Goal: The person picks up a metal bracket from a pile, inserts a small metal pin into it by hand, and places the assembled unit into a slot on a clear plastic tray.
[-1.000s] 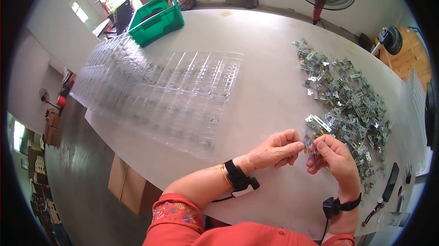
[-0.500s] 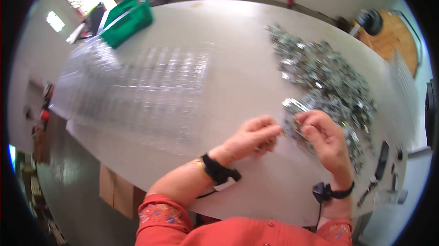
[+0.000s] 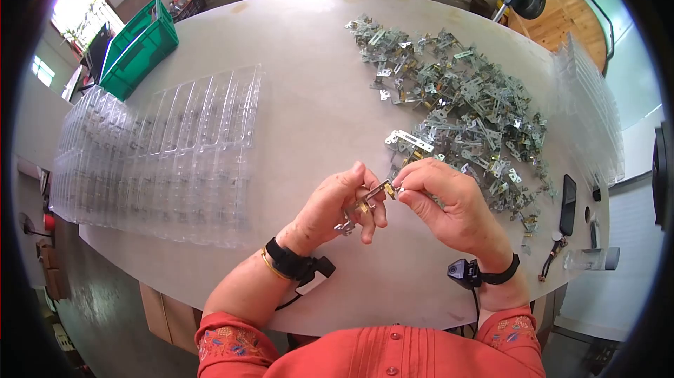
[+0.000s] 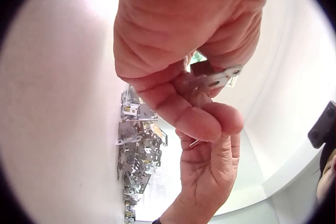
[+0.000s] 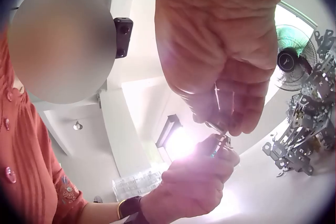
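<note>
My left hand (image 3: 324, 213) holds a small silver metal bracket with brass-coloured parts (image 3: 365, 204), which slants across its fingers. At the bracket's upper end, the thumb and fingertips of my right hand (image 3: 453, 202) pinch together. In the left wrist view a flat bracket end with holes (image 4: 226, 77) pokes out from the left palm. Thin metal shows between both hands' fingertips in the right wrist view; the fingers hide most of it. Just beyond the hands spreads a large heap of similar metal brackets (image 3: 463, 90).
Clear plastic compartment trays (image 3: 161, 146) are stacked at left, with a green crate (image 3: 140, 48) behind them. More clear trays (image 3: 590, 104) stand on edge at right. A black phone (image 3: 568, 199) and a clear bottle (image 3: 590, 258) lie near the right edge.
The head view has turned rightward, so the table and heap sit further left. The bracket now lies across the opened-out left fingers, plainly visible, with the right fingertips at its end.
</note>
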The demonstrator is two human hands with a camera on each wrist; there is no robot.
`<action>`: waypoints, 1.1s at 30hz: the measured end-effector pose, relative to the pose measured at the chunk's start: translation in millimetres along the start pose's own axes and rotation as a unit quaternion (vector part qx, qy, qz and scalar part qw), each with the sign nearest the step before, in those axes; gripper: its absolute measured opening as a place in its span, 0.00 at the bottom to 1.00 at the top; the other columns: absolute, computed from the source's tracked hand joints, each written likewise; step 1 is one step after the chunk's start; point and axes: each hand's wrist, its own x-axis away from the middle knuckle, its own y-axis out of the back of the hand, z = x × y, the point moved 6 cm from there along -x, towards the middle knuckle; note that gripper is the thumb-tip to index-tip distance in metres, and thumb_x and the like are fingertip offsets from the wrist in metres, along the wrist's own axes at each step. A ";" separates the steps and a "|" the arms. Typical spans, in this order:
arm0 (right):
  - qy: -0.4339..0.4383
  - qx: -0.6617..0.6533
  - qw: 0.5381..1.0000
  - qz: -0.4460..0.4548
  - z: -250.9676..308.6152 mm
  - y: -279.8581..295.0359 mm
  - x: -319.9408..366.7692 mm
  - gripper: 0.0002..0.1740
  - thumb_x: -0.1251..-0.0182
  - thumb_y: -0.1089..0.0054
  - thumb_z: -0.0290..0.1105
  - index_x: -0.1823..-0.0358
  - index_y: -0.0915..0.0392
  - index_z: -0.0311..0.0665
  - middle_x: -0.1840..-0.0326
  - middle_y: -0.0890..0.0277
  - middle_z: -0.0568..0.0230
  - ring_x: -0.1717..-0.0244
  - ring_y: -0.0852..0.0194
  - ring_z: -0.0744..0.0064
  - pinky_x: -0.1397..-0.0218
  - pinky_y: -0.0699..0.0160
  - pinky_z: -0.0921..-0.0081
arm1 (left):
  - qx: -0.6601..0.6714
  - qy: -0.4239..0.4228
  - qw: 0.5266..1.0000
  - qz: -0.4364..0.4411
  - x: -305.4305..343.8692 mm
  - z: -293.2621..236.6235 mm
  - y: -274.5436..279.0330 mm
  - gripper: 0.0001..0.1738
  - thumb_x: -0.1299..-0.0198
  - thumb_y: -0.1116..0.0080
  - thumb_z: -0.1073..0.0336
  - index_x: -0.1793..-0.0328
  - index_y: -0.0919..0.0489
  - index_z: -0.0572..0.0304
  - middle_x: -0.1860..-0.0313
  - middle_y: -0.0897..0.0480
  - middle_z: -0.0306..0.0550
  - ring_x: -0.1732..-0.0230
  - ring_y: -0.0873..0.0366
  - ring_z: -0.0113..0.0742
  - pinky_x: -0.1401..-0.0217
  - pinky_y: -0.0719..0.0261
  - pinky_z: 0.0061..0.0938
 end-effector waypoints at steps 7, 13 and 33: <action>-0.190 -0.198 0.955 -0.112 -33.5 7.0 8.5 0.04 0.22 0.43 0.26 0.55 0.23 0.33 0.62 0.20 0.69 0.60 0.24 0.85 0.58 0.23 0.81 | -0.021 -0.162 0.987 0.001 -4.8 -8.5 -3.5 0.21 0.22 0.53 0.59 0.31 0.30 0.64 0.37 0.20 0.58 0.38 0.20 0.50 0.40 0.21 0.42; -0.250 -0.263 0.926 -0.102 -53.2 -1.1 11.9 0.07 0.20 0.45 0.31 0.55 0.23 0.34 0.64 0.20 0.71 0.65 0.27 0.86 0.62 0.27 0.85 | -0.071 -0.222 0.972 -0.017 -4.2 -8.3 2.6 0.24 0.22 0.50 0.62 0.24 0.32 0.60 0.27 0.25 0.52 0.24 0.31 0.47 0.29 0.27 0.45; -0.207 -0.155 0.965 -0.051 -17.9 -8.6 11.8 0.06 0.22 0.44 0.26 0.50 0.22 0.33 0.69 0.21 0.68 0.71 0.20 0.82 0.68 0.20 0.80 | -0.103 -0.120 0.983 -0.089 -2.4 2.5 10.7 0.15 0.21 0.50 0.58 0.45 0.20 0.61 0.60 0.17 0.41 0.65 0.19 0.32 0.58 0.20 0.29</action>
